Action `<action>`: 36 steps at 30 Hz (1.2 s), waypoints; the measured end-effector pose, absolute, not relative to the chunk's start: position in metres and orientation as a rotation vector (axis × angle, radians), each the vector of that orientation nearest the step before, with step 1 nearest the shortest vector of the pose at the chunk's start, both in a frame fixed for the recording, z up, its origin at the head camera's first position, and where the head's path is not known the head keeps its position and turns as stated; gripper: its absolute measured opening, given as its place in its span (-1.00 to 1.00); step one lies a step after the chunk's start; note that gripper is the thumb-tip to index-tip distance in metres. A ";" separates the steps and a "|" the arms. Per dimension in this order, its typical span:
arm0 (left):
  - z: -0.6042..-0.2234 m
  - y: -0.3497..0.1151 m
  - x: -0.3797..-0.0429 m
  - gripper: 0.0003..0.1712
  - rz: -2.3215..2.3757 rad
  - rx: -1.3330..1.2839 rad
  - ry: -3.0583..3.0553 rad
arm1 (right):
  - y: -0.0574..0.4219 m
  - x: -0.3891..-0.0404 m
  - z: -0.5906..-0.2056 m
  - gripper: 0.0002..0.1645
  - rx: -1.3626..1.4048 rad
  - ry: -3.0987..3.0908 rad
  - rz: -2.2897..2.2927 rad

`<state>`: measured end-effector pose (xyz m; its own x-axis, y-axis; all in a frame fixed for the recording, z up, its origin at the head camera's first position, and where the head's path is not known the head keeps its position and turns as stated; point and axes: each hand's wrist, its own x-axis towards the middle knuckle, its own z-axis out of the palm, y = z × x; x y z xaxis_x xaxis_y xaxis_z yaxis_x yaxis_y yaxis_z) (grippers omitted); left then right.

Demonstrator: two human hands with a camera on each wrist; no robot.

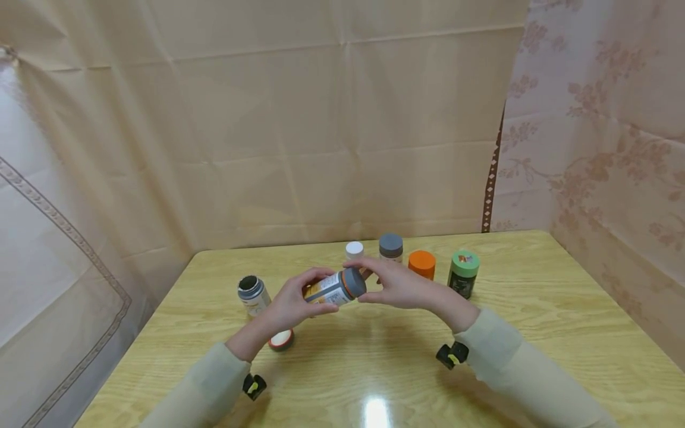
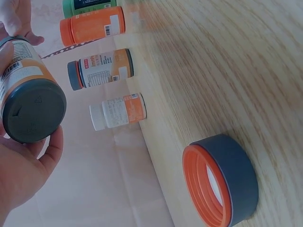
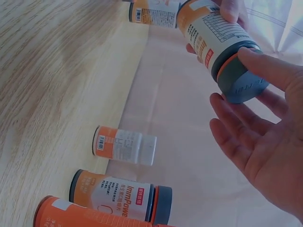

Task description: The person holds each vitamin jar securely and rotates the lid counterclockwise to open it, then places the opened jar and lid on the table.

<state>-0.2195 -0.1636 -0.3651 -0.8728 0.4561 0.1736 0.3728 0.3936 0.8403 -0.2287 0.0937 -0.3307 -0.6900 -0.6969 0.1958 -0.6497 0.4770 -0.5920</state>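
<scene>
Two pale sleeves point(image 1: 209, 380) reach in over a wood-grain table point(image 1: 535, 333), a small black device point(image 1: 254, 386) at the left wrist and another black device point(image 1: 452, 355) at the right. Just beyond the left wrist lies a loose cap point(image 1: 280, 339), gray outside with an orange-red inner rim, its hollow side facing up.

Farther in, the left hand point(image 1: 297, 302) is wrapped around a gray, white and orange bottle point(image 1: 323, 291), thumb and fingers clamped on its body. The bottle is held tilted above the table, between the two hands, its dark base point(image 2: 35, 111) facing the left wrist camera. Its gray cap point(image 1: 355, 282) sits on the end toward the right hand point(image 1: 396, 285), whose thumb lies on the cap's side while fingers curve around it; how firmly they press I cannot tell. An orange ring point(image 1: 345, 284) shows just below the cap.

Beyond the left hand, an open bottle point(image 1: 255, 303) stands with its dark mouth showing. Past the right hand stand a dark jar with a green lid point(image 1: 462, 276) and an orange container point(image 1: 421, 263); farther back are a gray-lidded bottle point(image 1: 391, 246) and a small white-capped bottle point(image 1: 354, 249). Creased beige cloth point(image 1: 278, 131) hangs behind the table.
</scene>
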 end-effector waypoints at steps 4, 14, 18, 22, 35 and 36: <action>-0.365 -0.163 -0.219 -0.34 1.511 0.768 2.549 | 0.093 -0.228 -0.330 -0.20 -1.151 2.634 -1.029; -0.365 -0.163 -0.218 -0.33 1.516 0.777 2.541 | 0.089 -0.230 -0.329 -0.26 -0.893 2.660 -0.980; -0.366 -0.163 -0.219 -0.33 1.526 0.803 2.533 | 0.089 -0.231 -0.330 -0.28 -0.871 2.661 -0.971; -0.365 -0.163 -0.219 -0.33 1.529 0.815 2.529 | 0.090 -0.232 -0.331 -0.30 -0.873 2.662 -0.980; -0.367 -0.162 -0.220 -0.34 1.516 0.802 2.533 | 0.093 -0.231 -0.331 -0.32 -0.969 2.591 -1.092; -0.367 -0.162 -0.220 -0.34 1.516 0.802 2.533 | 0.093 -0.231 -0.331 -0.32 -0.980 2.582 -1.101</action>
<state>-0.2200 -0.1624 -0.3670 -0.8595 0.4741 0.1910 0.3924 0.3727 0.8409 -0.2305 0.0930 -0.3309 -0.7700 -0.6307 0.0966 -0.5064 0.5119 -0.6939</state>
